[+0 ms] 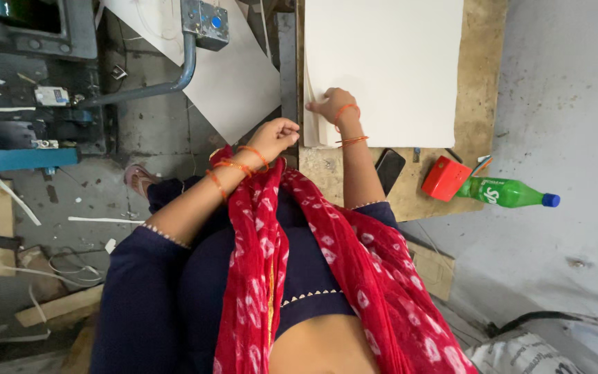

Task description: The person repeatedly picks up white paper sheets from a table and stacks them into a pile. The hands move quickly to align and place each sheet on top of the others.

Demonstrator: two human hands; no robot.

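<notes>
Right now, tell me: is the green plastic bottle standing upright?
No, the green plastic bottle lies on its side beside the red box on the wooden board.
</notes>
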